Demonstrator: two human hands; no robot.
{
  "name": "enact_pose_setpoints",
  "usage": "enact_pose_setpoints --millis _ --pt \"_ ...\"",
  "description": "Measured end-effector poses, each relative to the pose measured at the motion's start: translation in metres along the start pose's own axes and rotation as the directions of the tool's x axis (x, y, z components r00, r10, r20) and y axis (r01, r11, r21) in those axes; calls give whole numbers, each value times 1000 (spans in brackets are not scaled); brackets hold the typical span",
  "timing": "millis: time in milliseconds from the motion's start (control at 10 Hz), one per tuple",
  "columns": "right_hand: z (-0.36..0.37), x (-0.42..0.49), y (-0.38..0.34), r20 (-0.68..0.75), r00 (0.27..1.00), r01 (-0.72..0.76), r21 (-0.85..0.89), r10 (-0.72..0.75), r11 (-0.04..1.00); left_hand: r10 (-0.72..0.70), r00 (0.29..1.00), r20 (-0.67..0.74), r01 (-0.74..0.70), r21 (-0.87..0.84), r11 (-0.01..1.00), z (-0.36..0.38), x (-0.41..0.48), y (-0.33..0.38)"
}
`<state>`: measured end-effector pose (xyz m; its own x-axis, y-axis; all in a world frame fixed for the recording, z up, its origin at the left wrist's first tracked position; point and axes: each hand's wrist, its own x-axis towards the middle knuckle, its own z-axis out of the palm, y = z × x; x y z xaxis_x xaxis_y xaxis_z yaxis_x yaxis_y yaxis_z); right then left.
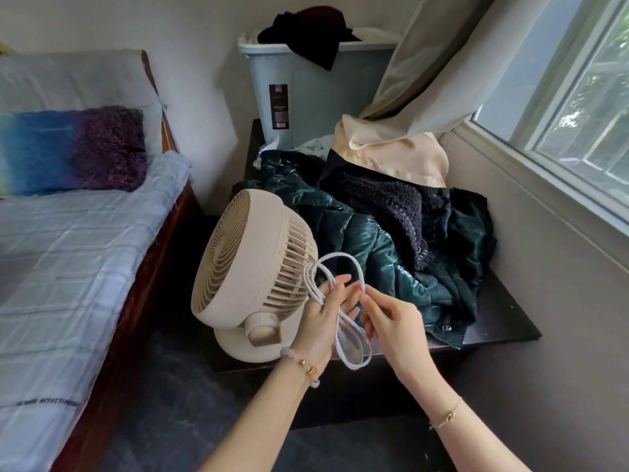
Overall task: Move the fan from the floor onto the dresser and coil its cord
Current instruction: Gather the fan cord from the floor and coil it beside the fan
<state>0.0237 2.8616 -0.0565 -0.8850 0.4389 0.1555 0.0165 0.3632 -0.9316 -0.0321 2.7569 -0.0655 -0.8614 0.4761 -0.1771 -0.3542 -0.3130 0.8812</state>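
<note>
A cream round fan [252, 264] stands upright on the front left corner of the dark dresser [503, 321], its grille facing left toward the bed. Its white cord [340, 264] is gathered into several loops just right of the fan. My left hand [323, 318] grips the loops at their middle, with one loop arching above it and another hanging below. My right hand [394, 325] pinches a strand of the cord beside the left hand. The plug is not visible.
A heap of dark green and navy clothes [391, 226] covers most of the dresser. Behind it stands a blue laundry hamper [306, 90]. A curtain [418, 90] drapes onto the pile. The bed [68, 250] is at left, the window [585, 97] at right.
</note>
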Motion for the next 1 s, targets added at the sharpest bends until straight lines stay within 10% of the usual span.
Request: enact_pose_setpoints --millis 200,500,700,800,900,1000 --pt "5 -9 -4 102 993 97 -334 -66 938 9 995 98 -22 135 991 5 12 3" --pt "-7 -20 -6 284 953 194 -302 -107 933 -10 992 123 -15 195 981 0 17 -8" --pt "-20 -20 0 15 992 -123 -32 124 992 94 992 -79 -51 436 899 1 14 -1" --pt "-16 -13 -12 138 957 -271 108 255 957 -123 991 -53 129 617 777 26 8 -10" --pt "-14 -3 -25 217 938 -313 187 271 931 -304 913 -274 89 858 -506 49 -1 -33" --pt "-18 3 -22 207 938 -325 243 278 914 -229 940 -254 -46 568 -822 72 7 -36"
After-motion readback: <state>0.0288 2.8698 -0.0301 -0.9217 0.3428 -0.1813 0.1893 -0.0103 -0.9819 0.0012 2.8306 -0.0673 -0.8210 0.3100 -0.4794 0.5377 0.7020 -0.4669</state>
